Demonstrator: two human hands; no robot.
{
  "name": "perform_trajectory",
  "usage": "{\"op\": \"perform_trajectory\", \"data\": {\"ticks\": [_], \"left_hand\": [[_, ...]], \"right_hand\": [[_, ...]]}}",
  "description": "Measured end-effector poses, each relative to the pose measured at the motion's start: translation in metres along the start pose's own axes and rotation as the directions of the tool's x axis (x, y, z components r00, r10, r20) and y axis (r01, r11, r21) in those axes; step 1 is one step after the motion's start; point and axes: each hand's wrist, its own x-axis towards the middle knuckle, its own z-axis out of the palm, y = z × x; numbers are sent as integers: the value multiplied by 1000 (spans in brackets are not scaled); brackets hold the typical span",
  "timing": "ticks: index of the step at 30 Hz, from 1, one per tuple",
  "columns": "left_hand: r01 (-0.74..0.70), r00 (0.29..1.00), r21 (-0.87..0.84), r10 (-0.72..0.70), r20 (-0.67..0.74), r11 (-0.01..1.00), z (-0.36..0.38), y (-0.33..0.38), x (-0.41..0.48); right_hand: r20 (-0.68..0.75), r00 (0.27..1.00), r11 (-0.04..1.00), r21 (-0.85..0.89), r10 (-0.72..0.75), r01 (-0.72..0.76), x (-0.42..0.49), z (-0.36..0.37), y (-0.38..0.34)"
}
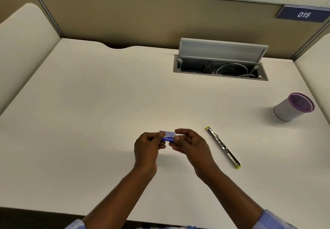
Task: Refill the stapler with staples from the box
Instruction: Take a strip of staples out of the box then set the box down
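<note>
A small blue and white staple box (168, 136) is held a little above the cream desk, between both hands. My left hand (146, 146) pinches its left end with thumb and fingers. My right hand (191, 145) grips its right end, fingers curled over the top. Whether the box is open I cannot tell. The stapler (222, 147) lies opened out flat on the desk to the right of my right hand, a long metal strip with yellow ends, running diagonally from upper left to lower right. No hand touches it.
A white pen cup with a purple mesh rim (292, 107) stands at the right. An open cable hatch (220, 67) with its lid raised sits at the back of the desk (89, 104). Partition walls close off the back and sides.
</note>
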Motion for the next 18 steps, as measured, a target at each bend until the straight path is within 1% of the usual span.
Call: {"op": "perform_trajectory", "data": {"ticks": [3, 13, 18], "left_hand": [[40, 999, -44, -41, -4, 998, -1, 1, 0], [59, 998, -59, -60, -8, 997, -4, 5, -3], [78, 997, -72, -79, -2, 994, -5, 5, -2]], "right_hand": [[-8, 1000, 1000, -26, -13, 13, -1, 1, -1], [-9, 998, 981, -180, -70, 67, -1, 3, -3], [-7, 995, 977, -190, -96, 93, -1, 2, -3]]}}
